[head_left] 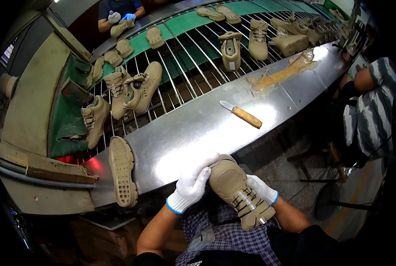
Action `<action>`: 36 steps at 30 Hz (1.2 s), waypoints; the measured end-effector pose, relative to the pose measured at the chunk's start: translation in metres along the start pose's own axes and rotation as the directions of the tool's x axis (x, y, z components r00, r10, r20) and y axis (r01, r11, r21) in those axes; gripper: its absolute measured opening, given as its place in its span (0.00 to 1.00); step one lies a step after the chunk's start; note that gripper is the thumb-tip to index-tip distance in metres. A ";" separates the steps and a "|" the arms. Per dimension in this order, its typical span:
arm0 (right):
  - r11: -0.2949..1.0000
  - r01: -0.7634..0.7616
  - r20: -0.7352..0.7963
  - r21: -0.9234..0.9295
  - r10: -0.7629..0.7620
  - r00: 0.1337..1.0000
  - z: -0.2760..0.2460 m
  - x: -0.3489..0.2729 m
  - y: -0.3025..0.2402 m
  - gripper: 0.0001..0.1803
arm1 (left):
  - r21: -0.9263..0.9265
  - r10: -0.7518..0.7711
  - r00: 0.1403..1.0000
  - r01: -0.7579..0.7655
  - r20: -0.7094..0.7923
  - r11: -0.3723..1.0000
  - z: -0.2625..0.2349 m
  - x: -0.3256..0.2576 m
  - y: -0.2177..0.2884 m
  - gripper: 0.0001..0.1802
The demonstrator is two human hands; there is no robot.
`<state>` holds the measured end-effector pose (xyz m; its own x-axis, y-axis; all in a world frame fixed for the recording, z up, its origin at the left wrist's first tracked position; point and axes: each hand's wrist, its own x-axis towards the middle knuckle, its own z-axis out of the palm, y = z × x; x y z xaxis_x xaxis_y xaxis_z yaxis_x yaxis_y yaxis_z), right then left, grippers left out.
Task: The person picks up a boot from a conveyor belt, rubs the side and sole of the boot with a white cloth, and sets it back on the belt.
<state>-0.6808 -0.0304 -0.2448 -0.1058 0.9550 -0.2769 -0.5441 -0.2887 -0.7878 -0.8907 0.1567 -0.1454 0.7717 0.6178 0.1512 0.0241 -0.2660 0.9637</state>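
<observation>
A tan lace-up shoe (233, 184) is held over my lap, its toe pointing away from me and its dark laces and tongue toward me. My left hand (191, 184), in a white knit glove with a blue cuff, grips the toe end from the left. My right hand (262, 189), gloved the same way, holds the shoe's right side near the laces; some of its fingers are hidden behind the shoe. Beyond them on the metal ledge lies a knife (246, 117) with a wooden handle. A loose tan sole (122, 170) rests on the ledge to the left.
A rod rack (180, 91) curves past the metal ledge (184, 128), carrying several tan shoes (258, 40) and loose soles (154, 37). Dried yellowish glue (282, 75) coats part of the ledge. A gloved co-worker (120, 15) handles a shoe across the rack; another person (370, 111) sits at right.
</observation>
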 end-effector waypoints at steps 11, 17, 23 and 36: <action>1.000 -0.029 0.038 0.004 0.029 0.999 -0.008 0.003 0.009 0.44 | -0.071 0.106 0.994 -0.108 -0.035 0.992 0.015 -0.010 -0.010 0.35; 1.000 0.023 0.021 0.006 -0.023 0.999 0.002 0.012 0.010 0.38 | 0.227 0.277 0.927 -0.222 -0.251 0.948 0.032 -0.012 -0.017 0.32; 0.965 0.049 -0.025 -0.259 -0.057 0.998 0.074 0.038 -0.051 0.32 | 0.034 0.169 0.863 -0.173 -0.476 0.984 -0.010 0.000 0.015 0.24; 0.108 0.602 0.437 -0.791 -0.588 0.680 0.100 0.061 -0.062 0.28 | 0.065 0.068 0.756 -0.034 -0.651 0.997 -0.038 -0.076 0.007 0.20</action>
<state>-0.7366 0.0526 -0.1577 -0.1159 0.8490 0.5156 0.5359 0.4905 -0.6872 -0.9737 0.1360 -0.1416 0.1713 0.9307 0.3231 0.0387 -0.3341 0.9417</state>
